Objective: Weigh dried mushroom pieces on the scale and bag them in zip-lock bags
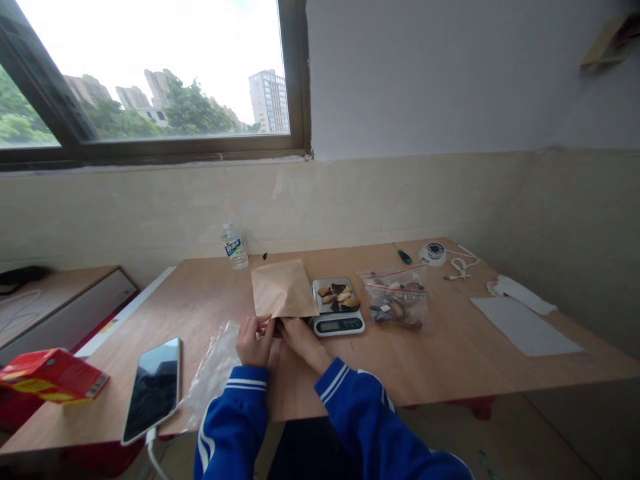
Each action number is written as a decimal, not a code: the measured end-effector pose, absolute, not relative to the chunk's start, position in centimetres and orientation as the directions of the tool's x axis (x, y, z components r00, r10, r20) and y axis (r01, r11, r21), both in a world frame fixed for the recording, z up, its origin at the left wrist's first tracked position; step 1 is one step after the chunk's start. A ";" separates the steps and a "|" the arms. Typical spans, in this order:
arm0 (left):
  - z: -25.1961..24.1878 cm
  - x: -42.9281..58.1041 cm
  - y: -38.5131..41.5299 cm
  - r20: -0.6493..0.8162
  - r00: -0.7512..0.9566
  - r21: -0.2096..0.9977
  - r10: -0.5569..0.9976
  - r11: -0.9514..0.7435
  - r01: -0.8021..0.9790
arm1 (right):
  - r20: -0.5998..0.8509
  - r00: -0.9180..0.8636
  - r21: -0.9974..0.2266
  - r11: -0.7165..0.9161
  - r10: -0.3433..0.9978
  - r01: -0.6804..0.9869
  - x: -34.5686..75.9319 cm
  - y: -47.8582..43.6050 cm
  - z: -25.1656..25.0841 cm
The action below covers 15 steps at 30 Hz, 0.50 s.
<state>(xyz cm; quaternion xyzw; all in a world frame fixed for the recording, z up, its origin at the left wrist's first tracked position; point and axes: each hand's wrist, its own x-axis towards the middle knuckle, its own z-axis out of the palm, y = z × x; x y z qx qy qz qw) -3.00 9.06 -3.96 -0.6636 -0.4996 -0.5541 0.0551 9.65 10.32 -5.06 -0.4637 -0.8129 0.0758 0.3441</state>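
Note:
A brown paper bag (pixel 284 288) lies on the table with its mouth towards me. My left hand (pixel 254 341) pinches the near edge of the bag, fingers closed on it. Beside it, my right hand (pixel 300 339) reaches in at the bag's mouth, and its fingers are hidden there. Something dark shows between the hands, too small to name. Just right of the bag stands a digital kitchen scale (pixel 340 325) with several brown and pale dried pieces (pixel 341 297), perhaps sliced mushrooms, on its plate.
Zip bags (pixel 396 305) with similar pieces lie right of the scale. Clear plastic bags (pixel 213 373) and a charging tablet (pixel 153 390) are at left, near a red box (pixel 53 377). A water bottle (pixel 235 247) stands behind; white paper (pixel 525 327) lies far right.

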 end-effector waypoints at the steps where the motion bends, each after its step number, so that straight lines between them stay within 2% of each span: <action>1: -4.0 -3.0 9.1 0.787 -0.123 0.483 0.605 -0.479 0.733 | 0.489 -0.338 -0.460 0.567 0.804 0.683 10.0 9.9 -4.9; 9: -3.6 -3.2 9.2 0.814 -0.267 0.492 0.515 -0.369 0.788 | 0.635 -0.447 -0.437 0.770 0.630 0.464 14.6 5.4 -3.2; 12: -3.7 -3.3 9.2 0.815 -0.270 0.493 0.513 -0.368 0.788 | 0.709 -0.371 -0.410 0.779 0.599 0.474 16.0 4.4 -3.0; 15: -3.8 -3.3 9.2 0.815 -0.281 0.500 0.507 -0.369 0.783 | 0.746 -0.206 -0.439 0.700 0.633 0.564 17.2 4.9 -3.1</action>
